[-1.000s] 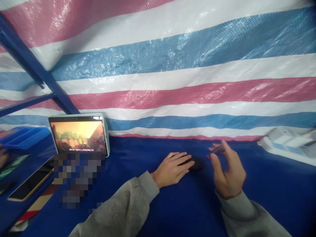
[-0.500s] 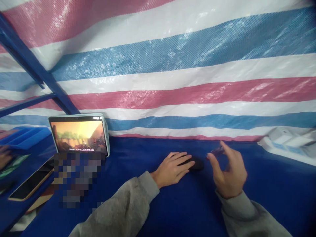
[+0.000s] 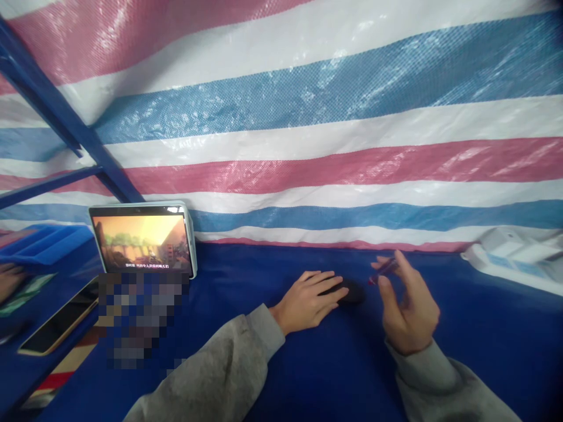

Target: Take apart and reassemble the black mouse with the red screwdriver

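My left hand (image 3: 307, 300) lies palm down with its fingers stretched out, the fingertips resting on a dark rounded object (image 3: 353, 293) that looks like a computer mouse. Part of that object is hidden under the fingers. To its right, my right hand (image 3: 411, 308) is raised above the blue table and closed in a pinch. Between thumb and fingers it has a slim, see-through purplish stick with a red end (image 3: 373, 281), pointing down and left toward the dark object without touching it. The stick is small and blurred, so its exact kind is unclear.
A tablet (image 3: 143, 240) playing a video stands at the back left. Near it lie a phone (image 3: 61, 316) and a blue divided tray (image 3: 48, 243). Another person's hand (image 3: 9, 280) shows at the left edge. White boxes (image 3: 514, 249) sit at the right; a striped sheet (image 3: 308, 135) hangs behind.
In my right hand the stick has tilted and shows more clearly, and the fingers have shifted slightly around it. My left hand and the dark object stay in place.
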Demonstrator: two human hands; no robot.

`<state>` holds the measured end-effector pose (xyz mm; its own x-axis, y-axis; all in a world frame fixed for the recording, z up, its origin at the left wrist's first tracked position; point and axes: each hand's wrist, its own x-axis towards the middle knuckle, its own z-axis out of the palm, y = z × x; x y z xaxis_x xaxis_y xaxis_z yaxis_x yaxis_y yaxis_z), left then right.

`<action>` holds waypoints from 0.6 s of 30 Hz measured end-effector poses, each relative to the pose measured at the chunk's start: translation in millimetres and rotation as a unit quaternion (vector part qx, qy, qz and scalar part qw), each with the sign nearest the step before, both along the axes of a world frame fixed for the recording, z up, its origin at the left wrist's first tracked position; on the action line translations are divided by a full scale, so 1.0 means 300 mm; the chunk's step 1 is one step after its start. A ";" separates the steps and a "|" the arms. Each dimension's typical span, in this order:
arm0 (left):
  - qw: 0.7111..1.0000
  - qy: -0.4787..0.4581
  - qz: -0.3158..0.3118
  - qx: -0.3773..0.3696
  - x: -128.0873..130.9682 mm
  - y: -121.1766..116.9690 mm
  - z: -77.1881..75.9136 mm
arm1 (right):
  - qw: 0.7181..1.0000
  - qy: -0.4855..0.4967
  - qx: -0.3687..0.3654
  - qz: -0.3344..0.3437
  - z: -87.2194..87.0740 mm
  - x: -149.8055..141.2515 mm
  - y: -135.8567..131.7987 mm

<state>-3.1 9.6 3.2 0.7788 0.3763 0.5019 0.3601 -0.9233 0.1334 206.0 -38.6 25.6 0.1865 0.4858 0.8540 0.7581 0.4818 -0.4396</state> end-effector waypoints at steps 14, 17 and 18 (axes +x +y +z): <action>1.000 0.006 0.003 -0.004 -0.001 0.001 0.001 | 0.999 -0.025 0.020 -0.037 0.007 -0.005 0.004; 1.000 0.005 0.005 -0.001 -0.001 0.000 0.001 | 1.000 -0.011 0.008 -0.003 0.003 -0.011 0.003; 1.000 0.005 0.005 0.000 -0.001 0.000 0.001 | 1.000 -0.007 -0.007 0.011 0.003 -0.013 0.002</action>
<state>-3.3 9.5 3.5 0.7803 0.3839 0.4938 0.3700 -0.9198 0.1306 202.1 -37.9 26.4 0.1649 0.5008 0.8497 0.7535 0.4919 -0.4362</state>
